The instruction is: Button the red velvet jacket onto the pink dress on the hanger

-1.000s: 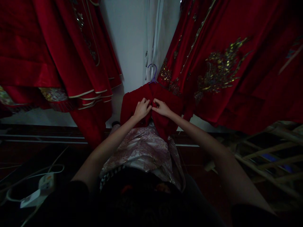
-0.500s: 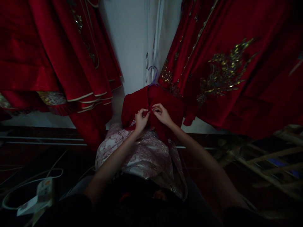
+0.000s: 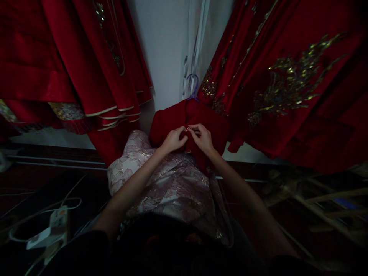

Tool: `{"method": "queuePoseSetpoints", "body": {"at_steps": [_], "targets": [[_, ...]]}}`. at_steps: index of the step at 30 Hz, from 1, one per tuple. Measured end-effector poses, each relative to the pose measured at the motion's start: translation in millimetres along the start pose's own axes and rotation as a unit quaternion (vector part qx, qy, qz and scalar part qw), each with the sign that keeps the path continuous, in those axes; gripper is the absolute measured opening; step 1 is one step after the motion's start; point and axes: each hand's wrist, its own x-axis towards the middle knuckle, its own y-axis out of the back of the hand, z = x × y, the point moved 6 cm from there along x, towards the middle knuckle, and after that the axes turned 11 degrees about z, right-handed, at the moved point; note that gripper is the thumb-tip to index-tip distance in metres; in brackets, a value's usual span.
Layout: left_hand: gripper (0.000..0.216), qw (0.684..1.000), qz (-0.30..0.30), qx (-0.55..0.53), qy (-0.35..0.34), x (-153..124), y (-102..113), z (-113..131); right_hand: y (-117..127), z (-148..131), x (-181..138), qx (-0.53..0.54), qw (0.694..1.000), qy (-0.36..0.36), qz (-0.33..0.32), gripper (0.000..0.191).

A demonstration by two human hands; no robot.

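Observation:
A dark red jacket hangs on a purple hanger in front of me. Below it falls a pale pink and gold brocade skirt. My left hand and my right hand meet at the middle front of the jacket. The fingers of both are pinched together on its front edges, around a small fastening that I cannot make out clearly.
Red embroidered gowns hang at the left and the right, with a white wall between them. A white power strip with cables lies on the dark floor at lower left. A pale wooden rack stands at lower right.
Both hands dropped a little down the jacket's front and now pinch closer together. The view shifted, so the jacket and hanger sit slightly further right and the skirt shows more.

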Motion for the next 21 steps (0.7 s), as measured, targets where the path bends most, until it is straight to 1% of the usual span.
{"method": "queuePoseSetpoints", "body": {"at_steps": [2, 5, 13, 21], "targets": [[0.013, 1.0, 0.003, 0.015, -0.003, 4, 2, 2, 2, -3, 0, -0.015, 1.0, 0.023, -0.003, 0.021], [0.018, 1.0, 0.003, 0.03, -0.004, 8, 3, 5, 5, -5, 0, -0.024, 0.999, 0.037, -0.009, 0.023], [0.023, 0.998, -0.012, 0.057, -0.007, 11, 2, 6, 7, 1, -1, 0.03, 1.0, -0.001, -0.006, 0.025], [0.021, 0.995, -0.03, 0.086, -0.044, 20, 2, 11, 11, 7, 6, 0.067, 0.997, -0.027, -0.002, 0.026]]}}
